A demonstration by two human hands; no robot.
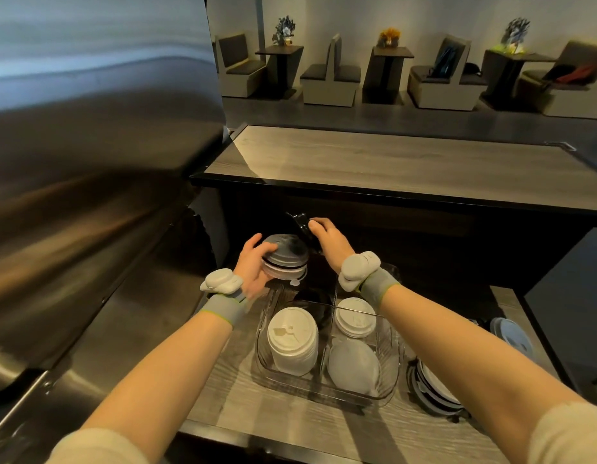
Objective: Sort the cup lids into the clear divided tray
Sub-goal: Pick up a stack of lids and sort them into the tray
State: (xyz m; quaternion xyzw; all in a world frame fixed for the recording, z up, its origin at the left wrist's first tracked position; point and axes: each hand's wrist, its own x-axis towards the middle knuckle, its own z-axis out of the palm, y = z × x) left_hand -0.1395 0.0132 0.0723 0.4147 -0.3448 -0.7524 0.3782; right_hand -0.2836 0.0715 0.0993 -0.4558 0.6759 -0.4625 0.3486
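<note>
A clear divided tray [327, 391] sits on the low wooden shelf. Its near left compartment holds a stack of white lids [293, 339]; its right side holds a smaller white stack [354, 317] and a tilted translucent stack [354, 366]. My left hand [253, 266] grips a stack of dark and clear lids [285, 257] above the tray's far left corner. My right hand [329, 239] is closed on a black lid [302, 226], held on edge just beyond that stack.
More lids lie loose to the right of the tray: a dark and white pile [434, 388] and a pale blue lid [511, 336]. A raised wooden counter [391, 165] overhangs the back. A steel appliance [89, 162] fills the left side.
</note>
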